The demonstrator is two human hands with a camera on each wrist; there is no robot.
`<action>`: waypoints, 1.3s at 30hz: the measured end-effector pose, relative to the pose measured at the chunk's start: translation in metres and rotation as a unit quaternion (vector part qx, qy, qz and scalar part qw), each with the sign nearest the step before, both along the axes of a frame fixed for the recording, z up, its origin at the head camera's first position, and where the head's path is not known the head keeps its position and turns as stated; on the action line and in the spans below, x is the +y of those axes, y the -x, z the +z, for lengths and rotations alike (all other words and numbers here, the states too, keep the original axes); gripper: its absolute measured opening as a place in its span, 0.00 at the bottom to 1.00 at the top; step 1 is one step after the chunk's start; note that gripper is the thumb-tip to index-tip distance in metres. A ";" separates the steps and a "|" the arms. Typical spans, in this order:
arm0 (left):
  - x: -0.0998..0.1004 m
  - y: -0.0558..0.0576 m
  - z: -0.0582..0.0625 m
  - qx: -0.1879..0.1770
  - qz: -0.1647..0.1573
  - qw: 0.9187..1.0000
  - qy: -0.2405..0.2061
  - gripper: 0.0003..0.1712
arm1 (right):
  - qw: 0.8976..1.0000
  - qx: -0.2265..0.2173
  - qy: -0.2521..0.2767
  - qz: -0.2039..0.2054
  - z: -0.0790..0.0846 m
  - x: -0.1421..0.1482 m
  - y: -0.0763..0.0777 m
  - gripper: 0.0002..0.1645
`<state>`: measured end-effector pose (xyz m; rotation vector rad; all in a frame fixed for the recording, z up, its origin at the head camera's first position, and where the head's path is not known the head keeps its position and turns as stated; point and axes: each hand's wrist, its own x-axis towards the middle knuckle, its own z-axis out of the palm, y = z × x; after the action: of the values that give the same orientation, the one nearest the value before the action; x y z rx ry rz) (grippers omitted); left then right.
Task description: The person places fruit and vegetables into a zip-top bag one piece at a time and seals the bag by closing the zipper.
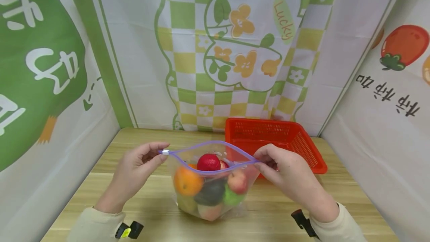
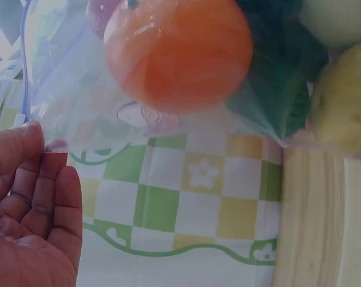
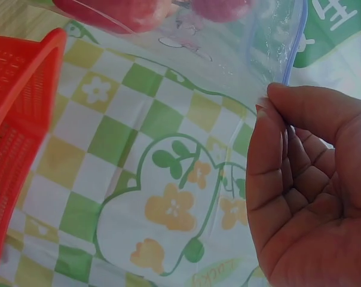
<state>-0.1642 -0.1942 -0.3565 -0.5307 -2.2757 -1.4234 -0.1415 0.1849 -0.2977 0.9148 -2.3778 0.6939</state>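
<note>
A clear zip bag (image 1: 215, 197) with a purple zip rim is full of fruit, its mouth gaping between both hands. My left hand (image 1: 134, 171) pinches the left corner of the rim, at the white slider (image 1: 165, 152). The right corner is pinched between thumb and forefinger of my right hand (image 1: 289, 171). Inside the bag, an orange (image 1: 188, 181) lies at the left, a dark red fruit (image 1: 208, 163) on top, and a red apple (image 1: 237, 182) at the right above something green. A dark green item (image 1: 211, 192) fills the middle; the left wrist view shows a yellowish fruit (image 2: 345, 101).
Behind the bag to the right stands a red plastic basket (image 1: 314, 148) with perforated sides. The wooden table (image 1: 111, 152) is enclosed by printed cloth walls at the left, back and right.
</note>
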 end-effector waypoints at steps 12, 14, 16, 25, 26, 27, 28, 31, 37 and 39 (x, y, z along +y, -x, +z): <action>0.011 -0.020 -0.006 -0.016 -0.047 0.992 -0.117 0.15 | 0.998 -0.047 -0.036 -0.024 -0.005 0.004 0.001 0.16; 0.011 -0.020 -0.009 -0.011 -0.054 0.991 -0.118 0.16 | 0.996 -0.059 -0.052 -0.034 -0.004 0.003 0.002 0.18; 0.011 -0.019 -0.010 -0.007 -0.056 0.991 -0.119 0.16 | 0.994 -0.067 -0.069 -0.044 -0.003 0.002 0.003 0.22; 0.015 -0.019 -0.011 0.004 -0.058 0.990 -0.125 0.18 | 0.988 -0.036 -0.133 -0.065 0.002 -0.015 0.006 0.45; 0.015 -0.019 -0.011 0.004 -0.057 0.991 -0.125 0.18 | 0.989 -0.021 -0.134 -0.056 0.002 -0.018 0.007 0.46; 0.016 -0.019 -0.011 0.004 -0.057 0.991 -0.125 0.18 | 0.990 -0.007 -0.133 -0.048 0.003 -0.022 0.007 0.48; 0.016 -0.019 -0.011 0.005 -0.057 0.990 -0.125 0.18 | 0.990 0.006 -0.132 -0.039 0.005 -0.027 0.008 0.48; 0.017 -0.020 -0.011 0.008 -0.054 0.991 -0.123 0.18 | 0.991 0.037 -0.129 -0.014 0.010 -0.045 0.010 0.45; 0.019 -0.022 -0.010 0.015 -0.043 0.992 -0.115 0.19 | 0.987 0.102 -0.113 0.053 0.015 -0.089 0.018 0.30; 0.021 -0.024 -0.009 0.021 -0.044 0.993 -0.109 0.20 | 0.983 0.130 -0.103 0.076 0.015 -0.105 0.020 0.25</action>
<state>-0.1400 -0.1737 -0.3656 -0.5909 -2.0529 -1.6634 -0.1620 0.0796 -0.2829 1.2050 -2.1897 0.3600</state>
